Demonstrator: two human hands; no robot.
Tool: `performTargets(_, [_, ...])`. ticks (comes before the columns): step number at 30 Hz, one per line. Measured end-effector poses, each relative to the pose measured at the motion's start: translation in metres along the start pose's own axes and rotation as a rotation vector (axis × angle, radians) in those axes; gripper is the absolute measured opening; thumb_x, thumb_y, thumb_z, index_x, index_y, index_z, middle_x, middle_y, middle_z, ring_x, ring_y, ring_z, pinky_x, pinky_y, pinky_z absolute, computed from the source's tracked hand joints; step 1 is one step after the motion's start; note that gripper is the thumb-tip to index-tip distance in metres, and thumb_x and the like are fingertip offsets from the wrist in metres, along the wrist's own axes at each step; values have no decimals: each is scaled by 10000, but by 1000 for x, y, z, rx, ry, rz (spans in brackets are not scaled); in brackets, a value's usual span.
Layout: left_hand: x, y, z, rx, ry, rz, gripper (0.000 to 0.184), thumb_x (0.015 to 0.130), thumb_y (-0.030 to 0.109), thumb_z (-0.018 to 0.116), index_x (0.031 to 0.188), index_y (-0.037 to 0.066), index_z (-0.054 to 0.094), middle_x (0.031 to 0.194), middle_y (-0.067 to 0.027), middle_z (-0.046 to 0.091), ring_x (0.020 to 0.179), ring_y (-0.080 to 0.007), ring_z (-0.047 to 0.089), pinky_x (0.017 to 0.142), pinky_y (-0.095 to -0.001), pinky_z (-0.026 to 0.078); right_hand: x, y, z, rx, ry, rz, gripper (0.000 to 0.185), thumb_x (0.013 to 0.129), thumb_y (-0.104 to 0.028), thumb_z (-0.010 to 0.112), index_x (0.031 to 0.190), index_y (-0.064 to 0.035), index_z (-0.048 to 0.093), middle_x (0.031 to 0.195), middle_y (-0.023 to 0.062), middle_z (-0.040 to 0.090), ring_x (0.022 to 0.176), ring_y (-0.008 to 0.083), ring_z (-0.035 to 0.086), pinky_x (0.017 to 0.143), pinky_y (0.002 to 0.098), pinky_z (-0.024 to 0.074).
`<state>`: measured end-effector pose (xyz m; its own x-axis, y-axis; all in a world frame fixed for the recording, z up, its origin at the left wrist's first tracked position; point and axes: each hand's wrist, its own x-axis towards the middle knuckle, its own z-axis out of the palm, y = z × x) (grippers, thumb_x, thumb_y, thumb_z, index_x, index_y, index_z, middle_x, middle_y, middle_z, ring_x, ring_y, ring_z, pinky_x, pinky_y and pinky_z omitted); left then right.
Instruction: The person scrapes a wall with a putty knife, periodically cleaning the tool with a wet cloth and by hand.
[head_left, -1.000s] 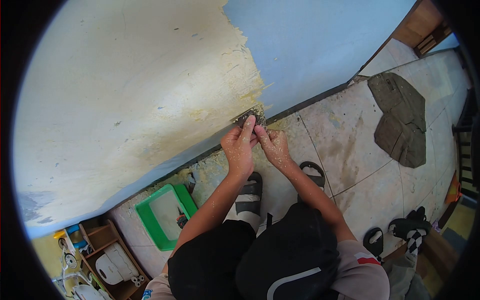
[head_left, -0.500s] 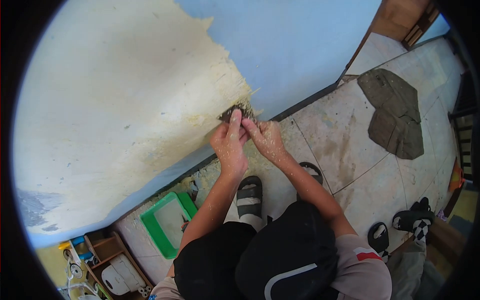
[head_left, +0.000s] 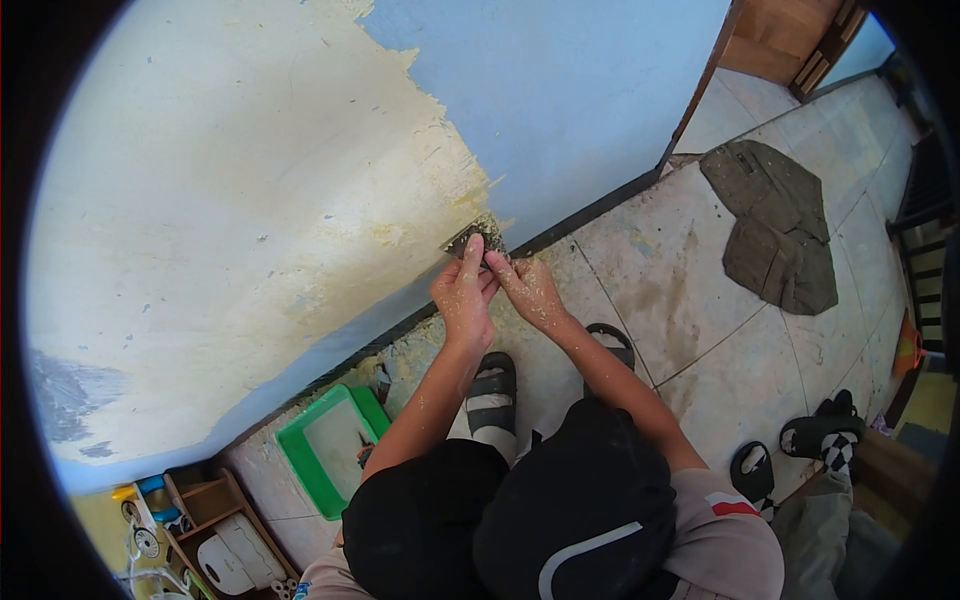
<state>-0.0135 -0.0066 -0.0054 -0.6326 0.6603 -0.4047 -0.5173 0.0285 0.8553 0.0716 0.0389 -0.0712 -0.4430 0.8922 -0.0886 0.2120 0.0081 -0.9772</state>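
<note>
A dark, flat scraper blade (head_left: 464,238) covered in pale flakes lies against the lower part of the wall (head_left: 270,150), at the border of bare cream surface and blue paint (head_left: 560,110). My left hand (head_left: 465,300) is closed on the scraper, a finger stretched along the blade. Beside it my right hand (head_left: 532,290) also grips the scraper, its thumb near the left fingers. Its handle is hidden by the hands. Paint flakes stick to both hands and forearms.
A green tray (head_left: 300,455) with a tool inside stands on the floor at lower left, near a wooden shelf unit (head_left: 205,500). Dark cloth (head_left: 775,225) lies on the tiles at right. Another person's sandalled feet (head_left: 820,436) show at lower right.
The camera view has shifted, so the wall's paint border and the floor cloth appear further left. Both hands remain on the scraper, low on the wall.
</note>
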Motion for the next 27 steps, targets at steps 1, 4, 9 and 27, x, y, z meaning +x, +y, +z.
performTargets(1, [0, -1, -1, 0, 2, -2, 316, 883, 296, 764, 731, 117, 554, 773, -19, 613, 683, -118, 621, 670, -272, 555, 0, 0, -1, -1, -1, 2, 685, 949, -532, 552, 680, 94, 627, 584, 288, 538, 506, 368, 559, 536, 463, 419])
performTargets(4, [2, -4, -3, -39, -3, -26, 311, 879, 293, 770, 731, 120, 558, 768, -17, 611, 674, -122, 619, 660, -271, 550, -1, -3, -5, -16, -24, 12, 699, 949, -544, 544, 686, 99, 631, 583, 291, 539, 503, 355, 559, 542, 462, 422])
performTargets(9, [7, -3, -4, -45, -1, -10, 324, 872, 297, 776, 718, 133, 543, 756, -12, 603, 669, -123, 609, 638, -264, 532, 2, -1, 3, 33, 31, -42, 669, 946, -515, 569, 698, 103, 638, 580, 287, 543, 505, 362, 571, 534, 456, 426])
performTargets(27, [9, -6, -8, -117, -20, -133, 302, 896, 338, 738, 998, 80, 616, 917, -51, 655, 878, -192, 674, 786, -319, 570, -1, -1, 2, -3, 52, -16, 635, 950, -506, 557, 692, 67, 650, 620, 279, 576, 575, 430, 596, 537, 471, 428])
